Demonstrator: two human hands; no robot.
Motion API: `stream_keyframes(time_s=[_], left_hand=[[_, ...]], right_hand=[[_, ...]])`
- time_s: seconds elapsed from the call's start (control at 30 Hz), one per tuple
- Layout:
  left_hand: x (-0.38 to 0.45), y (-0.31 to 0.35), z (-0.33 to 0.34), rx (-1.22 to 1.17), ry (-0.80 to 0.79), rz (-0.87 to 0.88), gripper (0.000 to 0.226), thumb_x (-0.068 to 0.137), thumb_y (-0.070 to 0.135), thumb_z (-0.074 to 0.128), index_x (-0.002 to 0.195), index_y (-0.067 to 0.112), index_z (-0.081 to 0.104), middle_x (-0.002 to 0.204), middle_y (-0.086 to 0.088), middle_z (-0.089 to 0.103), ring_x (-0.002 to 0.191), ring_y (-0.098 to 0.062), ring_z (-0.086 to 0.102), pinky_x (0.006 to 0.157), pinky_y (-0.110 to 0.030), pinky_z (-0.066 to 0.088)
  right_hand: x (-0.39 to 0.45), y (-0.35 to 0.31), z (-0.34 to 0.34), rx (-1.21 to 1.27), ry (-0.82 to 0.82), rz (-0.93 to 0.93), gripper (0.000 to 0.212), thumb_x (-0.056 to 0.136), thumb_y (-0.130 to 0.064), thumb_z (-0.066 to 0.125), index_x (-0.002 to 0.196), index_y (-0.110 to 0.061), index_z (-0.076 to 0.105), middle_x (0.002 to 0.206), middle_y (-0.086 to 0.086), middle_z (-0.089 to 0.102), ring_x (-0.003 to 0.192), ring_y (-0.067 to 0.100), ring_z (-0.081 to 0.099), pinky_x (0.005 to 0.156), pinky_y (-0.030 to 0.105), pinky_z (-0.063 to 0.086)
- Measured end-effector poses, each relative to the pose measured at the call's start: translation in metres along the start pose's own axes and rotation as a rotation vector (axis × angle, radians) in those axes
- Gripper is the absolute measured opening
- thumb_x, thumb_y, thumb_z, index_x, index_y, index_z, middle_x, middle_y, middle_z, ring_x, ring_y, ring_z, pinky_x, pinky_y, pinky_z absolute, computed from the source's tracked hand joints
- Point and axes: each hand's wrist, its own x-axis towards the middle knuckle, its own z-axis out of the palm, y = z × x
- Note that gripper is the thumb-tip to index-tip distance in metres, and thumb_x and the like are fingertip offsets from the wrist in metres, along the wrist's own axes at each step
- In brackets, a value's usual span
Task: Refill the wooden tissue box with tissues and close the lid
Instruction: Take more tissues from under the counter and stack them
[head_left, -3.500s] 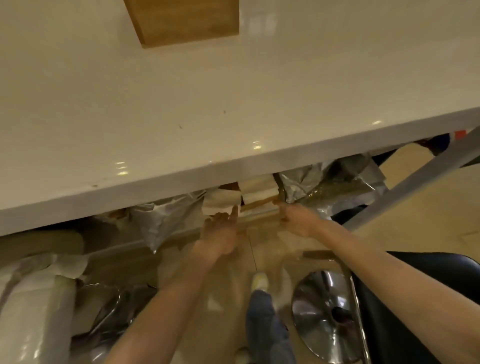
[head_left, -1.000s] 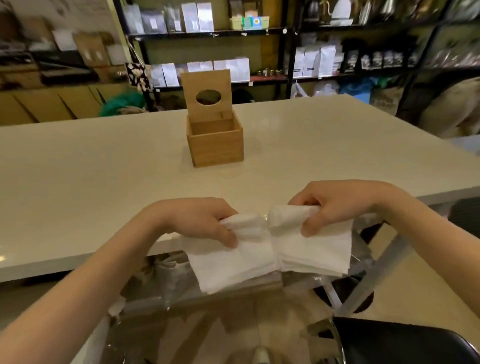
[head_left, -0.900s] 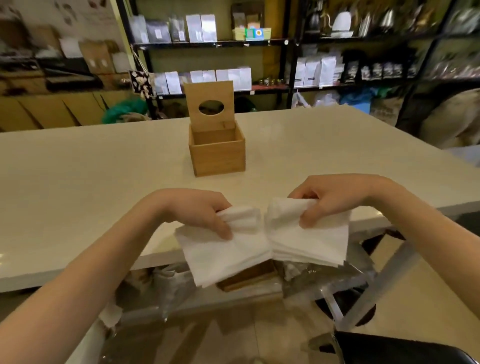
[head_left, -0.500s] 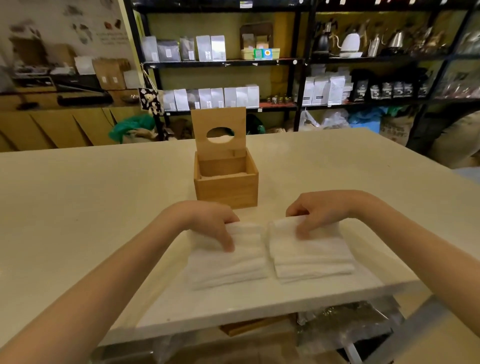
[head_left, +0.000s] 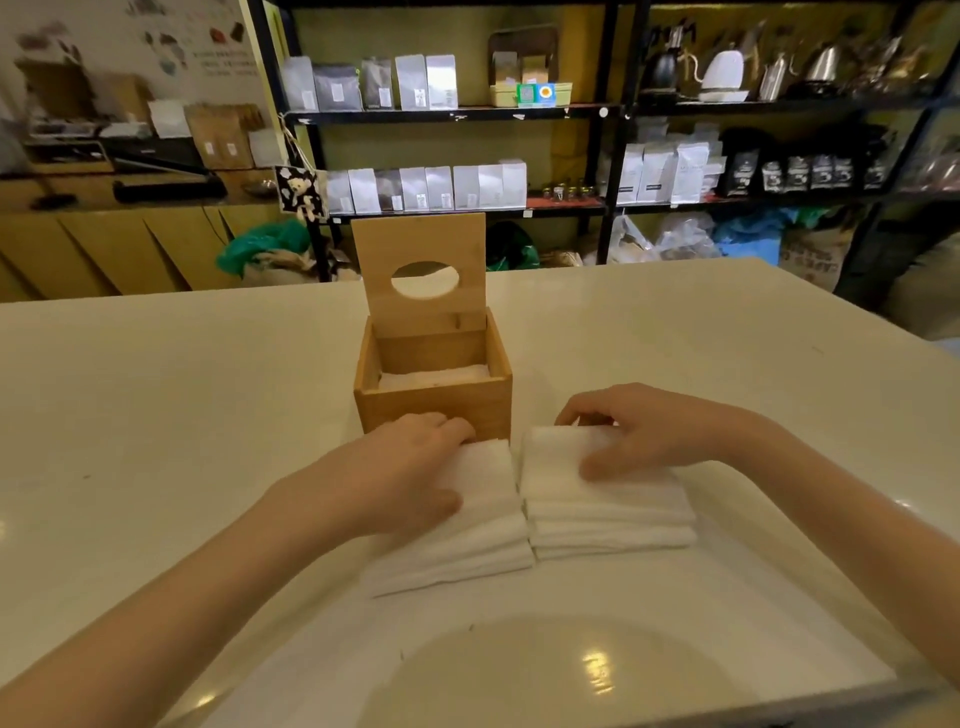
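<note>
The wooden tissue box (head_left: 434, 410) stands on the white table (head_left: 156, 415), its lid (head_left: 421, 270) with an oval hole raised upright at the back. A thin white layer of tissues (head_left: 434, 375) lies inside. Just in front of the box two stacks of white tissues rest side by side on the table. My left hand (head_left: 400, 475) grips the left tissue stack (head_left: 467, 540). My right hand (head_left: 649, 428) grips the right tissue stack (head_left: 602, 509), thumb on top and fingers at its far edge.
Black shelves (head_left: 602, 111) with white bags, kettles and dark packets line the wall behind the table. Wooden cabinets (head_left: 104, 249) stand at the back left. The table's near edge runs along the bottom of the view.
My hands came up from under the table with two tissue stacks and set them down on the table in front of the box.
</note>
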Motion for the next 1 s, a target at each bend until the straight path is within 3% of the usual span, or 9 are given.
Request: stream_keyframes(time_s=[0.17,0.3,0.53,0.67,0.73,0.9,1.0], left_hand=[[-0.01,0.02,0.005,0.055,0.298,0.254,0.049,0.089,0.043,0.044,0.136,0.032,0.033,0.137,0.016,0.038,0.122,-0.002,0.039,0.098,-0.014,0.035],[0.012,0.036,0.008,-0.119,0.173,0.317,0.049,0.093,0.041,0.035,0.14,0.029,0.03,0.145,0.015,0.032,0.129,0.001,0.031,0.099,-0.007,0.022],[0.055,0.053,0.009,-0.068,-0.045,0.242,0.059,0.094,0.04,0.038,0.146,0.023,0.017,0.157,0.006,0.013,0.143,-0.009,0.011,0.111,-0.02,0.009],[0.057,0.06,0.003,-0.015,-0.174,0.206,0.071,0.088,0.045,0.048,0.147,0.023,0.013,0.157,0.006,0.012,0.142,-0.011,0.011,0.113,-0.024,0.011],[0.057,0.061,0.003,0.012,-0.213,0.176,0.077,0.085,0.048,0.051,0.146,0.024,0.011,0.156,0.006,0.015,0.142,-0.013,0.016,0.114,-0.029,0.015],[0.061,0.061,0.003,0.028,-0.239,0.147,0.076,0.079,0.053,0.057,0.141,0.025,0.025,0.14,0.004,0.039,0.125,-0.016,0.039,0.104,-0.033,0.036],[0.063,0.065,0.001,0.041,-0.214,0.155,0.069,0.077,0.05,0.06,0.136,0.024,0.035,0.129,0.003,0.044,0.115,-0.016,0.044,0.097,-0.032,0.041]], right_hand=[[-0.01,0.014,0.01,0.073,0.153,-0.069,0.066,0.081,-0.032,0.065,0.138,-0.035,0.032,0.127,-0.014,0.046,0.118,0.004,0.042,0.103,0.025,0.033],[-0.019,0.027,0.01,0.216,0.238,-0.043,0.067,0.078,-0.039,0.067,0.138,-0.036,0.036,0.137,-0.016,0.046,0.126,0.005,0.041,0.109,0.03,0.032],[-0.036,0.039,0.017,0.237,0.196,0.078,0.048,0.085,-0.045,0.054,0.13,-0.028,0.05,0.14,-0.009,0.046,0.125,0.008,0.04,0.098,0.02,0.028],[-0.043,0.037,0.019,0.16,0.152,0.034,0.052,0.085,-0.038,0.059,0.132,-0.021,0.046,0.137,-0.003,0.045,0.119,0.009,0.039,0.081,0.01,0.026],[-0.042,0.038,0.016,0.136,0.107,0.037,0.056,0.084,-0.04,0.06,0.133,-0.02,0.044,0.14,-0.002,0.042,0.125,0.01,0.035,0.085,0.009,0.023],[-0.037,0.034,0.01,0.065,0.036,0.052,0.056,0.081,-0.041,0.063,0.131,-0.022,0.047,0.137,-0.002,0.044,0.127,0.013,0.034,0.097,0.02,0.028],[-0.034,0.031,0.009,0.016,0.048,0.052,0.05,0.079,-0.043,0.065,0.123,-0.023,0.051,0.128,-0.003,0.047,0.122,0.015,0.037,0.105,0.034,0.034]])
